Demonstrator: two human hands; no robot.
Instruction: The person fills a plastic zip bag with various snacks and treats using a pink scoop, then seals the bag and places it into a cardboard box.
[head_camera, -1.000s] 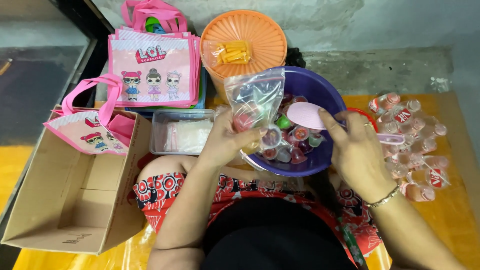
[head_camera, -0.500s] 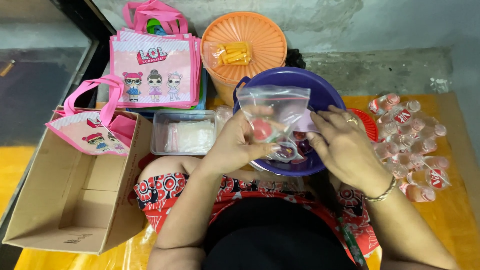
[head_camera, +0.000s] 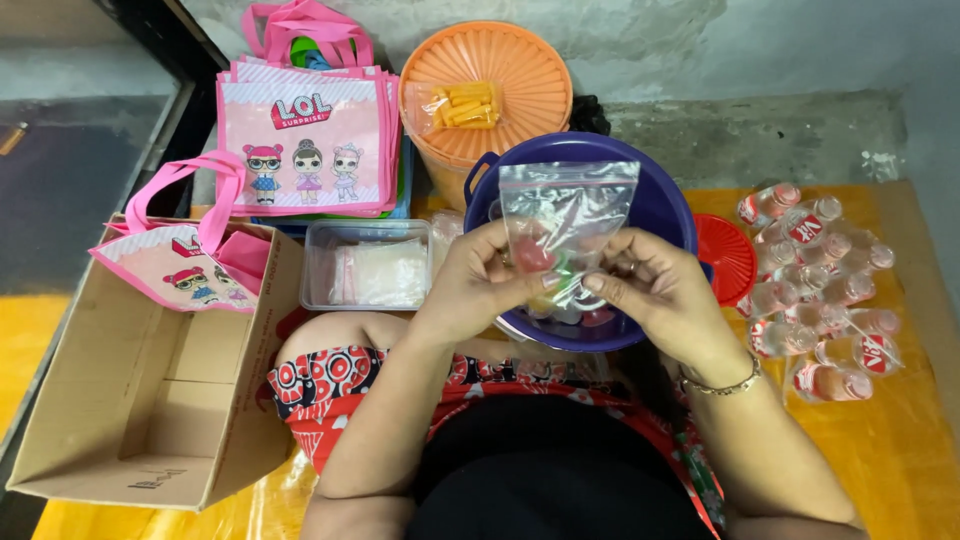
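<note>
Seen from above, looking down over a lap in red patterned cloth. Far out to the left of the fingers, an open cardboard box (head_camera: 150, 400) with a pink printed tote bag (head_camera: 190, 265) draped over its near corner. Beyond that, up and left of the fingers, a stack of pink cartoon gift bags (head_camera: 305, 140). Straight ahead past the fingertips, a round orange lidded tub (head_camera: 520, 110) with a small packet of yellow sticks (head_camera: 462, 105) lying on top. Directly under and behind the fingers, a purple plastic basin (head_camera: 665, 205) holding small coloured sweets. Well off to the right of the fingers, a cluster of small clear bottles with red caps (head_camera: 820, 280) lying on orange sheeting, and a red lid (head_camera: 725, 255) just beside the basin. Just left of the left fingers, a clear rectangular container (head_camera: 365, 265) of folded plastic bags. Between the two sets of fingers, held upright over the basin, a small clear zip bag (head_camera: 565, 225) with a few coloured sweets at its bottom. Left hand (head_camera: 475, 285) raised from a bent forearm, fingers closed in a pinch on the bag's lower left edge. Right hand (head_camera: 665, 295), a thin bracelet at the wrist, fingers curled and pinching the bag's lower right edge.
</note>
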